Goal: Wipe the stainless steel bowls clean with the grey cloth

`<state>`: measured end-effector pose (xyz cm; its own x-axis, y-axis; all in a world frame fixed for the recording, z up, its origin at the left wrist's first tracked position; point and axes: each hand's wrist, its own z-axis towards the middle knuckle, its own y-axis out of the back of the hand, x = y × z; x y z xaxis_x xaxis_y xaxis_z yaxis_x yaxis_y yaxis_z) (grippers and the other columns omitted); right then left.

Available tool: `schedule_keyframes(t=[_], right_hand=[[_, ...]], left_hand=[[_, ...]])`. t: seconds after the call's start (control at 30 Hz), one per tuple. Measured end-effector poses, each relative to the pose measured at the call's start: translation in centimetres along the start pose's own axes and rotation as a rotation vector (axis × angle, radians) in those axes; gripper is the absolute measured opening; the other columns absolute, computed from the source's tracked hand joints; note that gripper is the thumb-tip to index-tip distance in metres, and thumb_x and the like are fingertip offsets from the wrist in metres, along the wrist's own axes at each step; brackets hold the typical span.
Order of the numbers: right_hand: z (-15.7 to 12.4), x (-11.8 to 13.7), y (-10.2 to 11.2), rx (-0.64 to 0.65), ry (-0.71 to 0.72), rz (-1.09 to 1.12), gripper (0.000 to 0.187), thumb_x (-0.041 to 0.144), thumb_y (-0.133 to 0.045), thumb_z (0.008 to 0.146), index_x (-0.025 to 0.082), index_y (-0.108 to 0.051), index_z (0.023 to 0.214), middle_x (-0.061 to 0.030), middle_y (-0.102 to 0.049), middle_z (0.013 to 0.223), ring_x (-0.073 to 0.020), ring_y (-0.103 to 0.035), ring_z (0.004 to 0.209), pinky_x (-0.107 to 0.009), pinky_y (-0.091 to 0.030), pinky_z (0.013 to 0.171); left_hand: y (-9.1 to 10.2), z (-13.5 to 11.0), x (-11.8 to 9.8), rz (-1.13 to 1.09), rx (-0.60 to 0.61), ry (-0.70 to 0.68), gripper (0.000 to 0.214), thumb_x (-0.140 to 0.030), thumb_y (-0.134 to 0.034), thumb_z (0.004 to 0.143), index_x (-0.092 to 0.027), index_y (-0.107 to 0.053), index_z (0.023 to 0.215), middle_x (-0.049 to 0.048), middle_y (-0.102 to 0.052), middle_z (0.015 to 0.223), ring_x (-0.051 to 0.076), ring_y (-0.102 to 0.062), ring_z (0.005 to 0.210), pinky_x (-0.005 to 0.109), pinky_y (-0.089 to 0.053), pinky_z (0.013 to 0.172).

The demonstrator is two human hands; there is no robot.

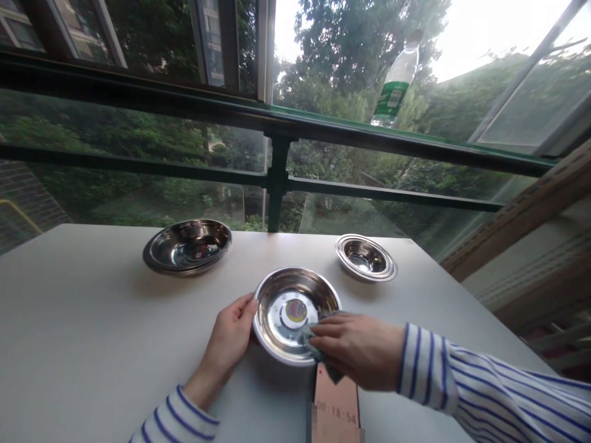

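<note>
A shiny metal bowl (277, 301) with a round sticker (296, 311) on its inner base is at the middle of the white table. My left hand (234, 326) grips its left rim, thumb on top and fingers at the outer side. Over the right rim, my right hand (355, 344) holds a grey-green cloth (314, 344) pressed against the bowl's inner wall. Part of the cloth hangs below the fingers, outside the rim. The bowl's lower right edge is hidden by this hand and cloth.
Stacked metal bowls (187, 247) sit at the table's back left; a smaller wide-rimmed bowl (366, 257) is at back right. A phone (337, 406) showing a timer lies below my right hand. A plastic bottle (396, 83) stands on the green railing (323, 132).
</note>
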<state>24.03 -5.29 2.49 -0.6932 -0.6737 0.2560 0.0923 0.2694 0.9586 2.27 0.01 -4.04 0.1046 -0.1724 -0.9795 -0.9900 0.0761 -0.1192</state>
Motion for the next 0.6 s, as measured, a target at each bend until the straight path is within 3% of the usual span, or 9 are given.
schedule_keyframes(t=[0.13,0.27,0.4,0.47,0.6], right_hand=[[-1.1,-3.6,0.9,-0.011,-0.01,-0.158,0.032,0.015,-0.045,0.087,0.012,-0.061,0.114,-0.0127,-0.058,0.125,-0.0241,-0.049,0.119,-0.038,-0.038,0.101],[1.8,-6.3,0.4,-0.049,0.022,-0.333,0.03,0.015,-0.052,0.083,0.009,-0.063,0.111,-0.0156,-0.06,0.121,-0.0279,-0.048,0.12,-0.043,-0.039,0.1],[7.0,-6.2,-1.0,-0.079,0.151,-0.461,0.027,0.01,-0.043,0.089,0.005,-0.065,0.106,-0.0186,-0.056,0.125,-0.0284,-0.047,0.121,-0.044,-0.041,0.097],[8.9,-5.5,-1.5,-0.069,0.219,-0.452,0.029,0.013,-0.041,0.091,0.009,-0.064,0.108,-0.0129,-0.056,0.128,-0.0234,-0.042,0.126,-0.038,-0.037,0.101],[9.5,-5.4,-1.2,0.003,0.224,-0.423,0.025,0.011,-0.045,0.089,0.009,-0.065,0.105,-0.0125,-0.058,0.124,-0.0216,-0.042,0.125,-0.034,-0.037,0.101]], left_hand=[[-0.1,-0.1,-0.2,-0.017,0.053,0.065,0.04,-0.037,-0.061,0.071,-0.012,-0.067,0.102,-0.0015,-0.062,0.054,0.013,-0.052,0.044,0.024,-0.045,0.045],[-0.5,-0.2,-0.2,-0.038,0.065,0.083,0.041,-0.037,-0.063,0.069,-0.012,-0.067,0.102,-0.0057,-0.05,0.044,0.01,-0.044,0.038,0.021,-0.04,0.037],[-0.5,-0.1,-0.2,-0.05,0.083,0.081,0.042,-0.038,-0.063,0.07,-0.012,-0.067,0.102,-0.007,-0.046,0.042,0.01,-0.042,0.036,0.021,-0.039,0.036],[-0.2,0.1,-0.2,-0.036,0.082,0.073,0.042,-0.038,-0.063,0.07,-0.012,-0.067,0.102,-0.0064,-0.047,0.043,0.01,-0.042,0.036,0.021,-0.038,0.036],[0.3,0.2,0.1,0.026,0.062,0.029,0.041,-0.037,-0.059,0.072,-0.012,-0.066,0.104,-0.0028,-0.058,0.049,0.012,-0.048,0.041,0.021,-0.04,0.039]])
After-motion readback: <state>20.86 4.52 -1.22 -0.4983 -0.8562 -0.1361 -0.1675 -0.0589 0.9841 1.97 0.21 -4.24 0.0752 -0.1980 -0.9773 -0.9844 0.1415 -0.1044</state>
